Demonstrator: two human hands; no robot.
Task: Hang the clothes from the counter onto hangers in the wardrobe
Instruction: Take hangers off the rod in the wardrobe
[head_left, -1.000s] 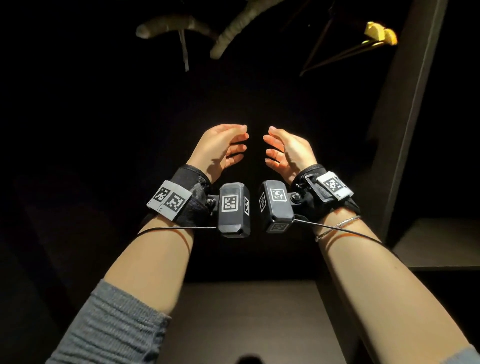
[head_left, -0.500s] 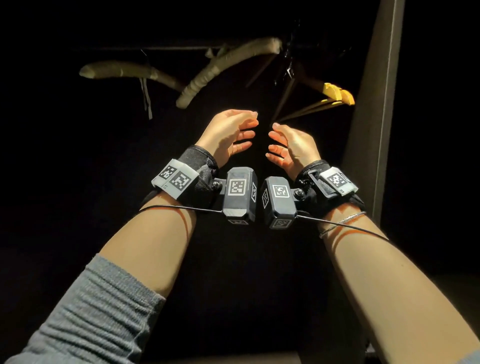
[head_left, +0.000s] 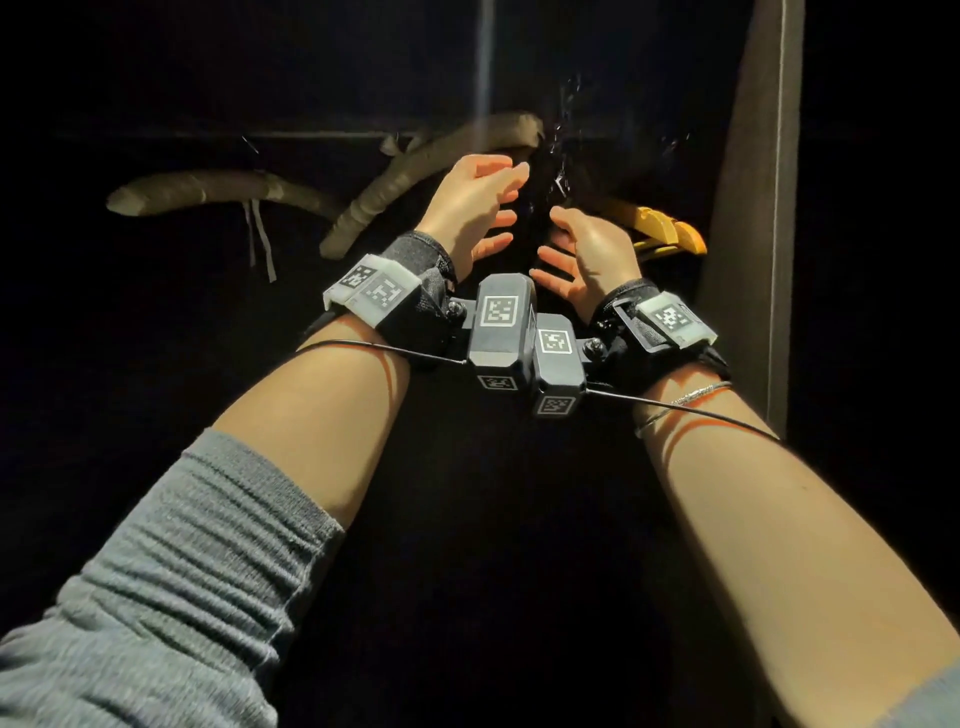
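Observation:
Both my hands are raised into a dark wardrobe, palms facing each other. My left hand has its fingers spread and reaches just below the end of a beige padded hanger. My right hand sits slightly lower, fingers apart, in front of a yellow hanger. Between the hands hangs something black with small glints; it is too dark to tell what it is or whether either hand touches it. Nothing is visibly held in either hand.
A second beige padded hanger with dangling ribbons hangs at the left under the thin rail. A pale vertical wardrobe panel stands close on the right. Everything below and behind is in darkness.
My hands have risen and moved closer to the hangers; the view has tilted up, so the rail and hangers sit lower in the frame. The left hand's fingers have spread wider.

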